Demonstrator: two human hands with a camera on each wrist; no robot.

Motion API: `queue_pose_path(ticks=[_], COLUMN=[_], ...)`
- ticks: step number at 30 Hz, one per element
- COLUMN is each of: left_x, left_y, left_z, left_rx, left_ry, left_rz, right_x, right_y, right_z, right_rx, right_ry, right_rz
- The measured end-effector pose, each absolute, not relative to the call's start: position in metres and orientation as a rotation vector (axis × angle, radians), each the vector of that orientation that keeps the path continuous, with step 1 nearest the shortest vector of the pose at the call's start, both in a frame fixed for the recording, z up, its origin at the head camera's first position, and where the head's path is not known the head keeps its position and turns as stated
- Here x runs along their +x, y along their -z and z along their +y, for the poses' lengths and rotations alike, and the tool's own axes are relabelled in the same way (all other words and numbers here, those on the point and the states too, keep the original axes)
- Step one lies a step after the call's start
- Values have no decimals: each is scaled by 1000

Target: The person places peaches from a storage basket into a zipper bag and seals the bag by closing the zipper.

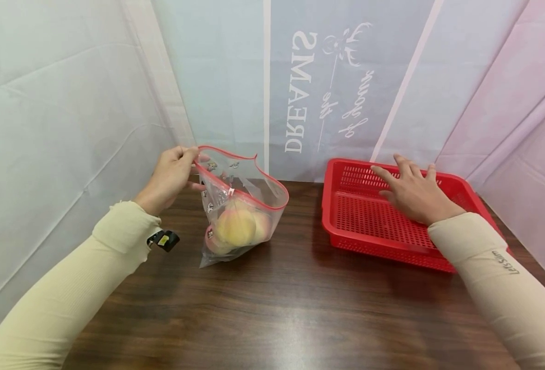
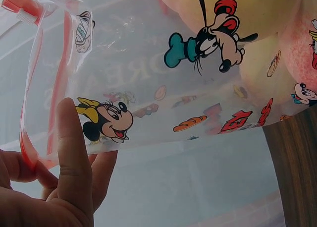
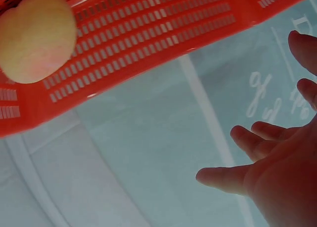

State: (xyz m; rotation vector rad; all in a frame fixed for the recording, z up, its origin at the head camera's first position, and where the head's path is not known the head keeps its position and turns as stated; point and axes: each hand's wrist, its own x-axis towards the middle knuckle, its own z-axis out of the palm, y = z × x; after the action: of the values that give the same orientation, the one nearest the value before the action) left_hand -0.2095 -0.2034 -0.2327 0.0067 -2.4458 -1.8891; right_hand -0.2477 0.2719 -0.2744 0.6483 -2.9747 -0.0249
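Observation:
My left hand [image 1: 168, 177] pinches the red-zipped rim of a clear zip bag [image 1: 214, 192], whose mouth gapes upward. Several yellow-pink peaches [image 1: 237, 226] lie in the bottom of the bag, which rests on the table. Cartoon figures are printed on the plastic [image 2: 148, 73] in the left wrist view. Over the red plastic basket [image 1: 369, 244] on the right, my right hand [image 1: 413, 192] is spread and holds nothing. One peach [image 3: 37, 36] sits at a corner of the basket in the right wrist view; my right hand and forearm hide it in the head view.
The dark wood-grain table [image 1: 263, 308] reaches back to a cloth backdrop [image 1: 235, 77] with mirrored lettering. Pale cloth walls [image 1: 59, 128] stand close on both sides. A small black device [image 1: 163, 240] sits at my left wrist.

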Motion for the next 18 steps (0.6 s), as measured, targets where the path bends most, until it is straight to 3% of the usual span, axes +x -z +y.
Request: queue_pose_path(ticks=[18], left_x=[-210], left_y=[236], left_z=[-208], left_rx=[11], left_ry=[1949], left_rz=[-2394], right_x=[-262], right_y=[282], right_z=[300], right_rx=[551], right_ry=[20], right_rz=[-3095])
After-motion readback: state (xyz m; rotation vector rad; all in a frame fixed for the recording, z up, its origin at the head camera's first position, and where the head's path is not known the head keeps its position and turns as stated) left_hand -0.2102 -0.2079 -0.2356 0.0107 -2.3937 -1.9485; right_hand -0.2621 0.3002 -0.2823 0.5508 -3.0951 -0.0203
